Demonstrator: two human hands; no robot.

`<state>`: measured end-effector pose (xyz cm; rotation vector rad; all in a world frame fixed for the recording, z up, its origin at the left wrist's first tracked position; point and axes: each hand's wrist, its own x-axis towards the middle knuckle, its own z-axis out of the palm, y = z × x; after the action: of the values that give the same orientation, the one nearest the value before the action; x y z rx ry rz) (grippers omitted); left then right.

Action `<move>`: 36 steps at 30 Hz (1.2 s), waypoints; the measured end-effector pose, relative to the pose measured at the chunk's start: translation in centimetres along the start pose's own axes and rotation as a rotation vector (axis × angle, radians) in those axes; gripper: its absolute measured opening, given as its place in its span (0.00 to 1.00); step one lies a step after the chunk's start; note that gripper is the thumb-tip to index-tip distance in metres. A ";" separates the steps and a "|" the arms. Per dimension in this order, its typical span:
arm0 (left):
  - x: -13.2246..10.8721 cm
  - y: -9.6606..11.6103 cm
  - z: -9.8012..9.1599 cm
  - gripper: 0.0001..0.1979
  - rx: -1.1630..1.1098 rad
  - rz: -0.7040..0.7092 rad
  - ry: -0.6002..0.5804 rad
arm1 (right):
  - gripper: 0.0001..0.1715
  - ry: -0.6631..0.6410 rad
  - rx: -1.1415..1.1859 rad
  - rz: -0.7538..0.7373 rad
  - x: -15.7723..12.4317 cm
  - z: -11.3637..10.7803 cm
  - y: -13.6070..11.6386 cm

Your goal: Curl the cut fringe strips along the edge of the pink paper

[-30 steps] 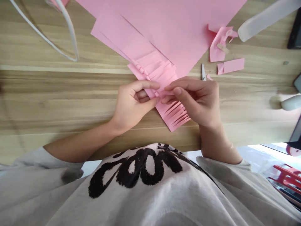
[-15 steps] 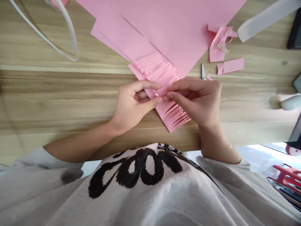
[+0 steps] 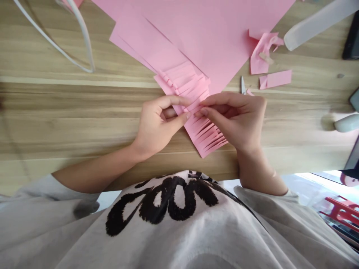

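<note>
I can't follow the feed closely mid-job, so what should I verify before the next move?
1. Left hand pinching the slit pink paper: ok.
2. Right hand pinching the same paper: ok.
3. Paper's fringe below the hands lying free of the fingers: ok.
4. Small curled loops along the paper's upper part: cannot tell whether they are fastened.
5. Scissors beside the right hand: cannot tell if they are free, as only the tips show.
</note>
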<state>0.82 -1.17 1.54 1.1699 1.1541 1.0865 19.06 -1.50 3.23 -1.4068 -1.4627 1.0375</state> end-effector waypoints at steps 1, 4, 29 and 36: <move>0.0 0.0 0.0 0.12 -0.004 0.008 -0.003 | 0.08 -0.001 -0.007 -0.003 0.0 0.0 -0.1; 0.0 -0.3 -0.1 0.12 -0.019 0.033 -0.012 | 0.10 0.002 -0.008 -0.022 0.1 0.0 -0.3; 0.1 0.1 0.0 0.11 -0.015 -0.032 -0.010 | 0.10 0.054 0.052 0.014 0.0 0.0 -0.2; 0.0 0.2 0.0 0.12 -0.002 -0.039 -0.001 | 0.11 0.074 0.022 -0.008 0.2 0.0 -0.3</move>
<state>0.85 -1.11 1.72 1.1414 1.1699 1.0567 19.00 -1.29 3.54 -1.4081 -1.3986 0.9837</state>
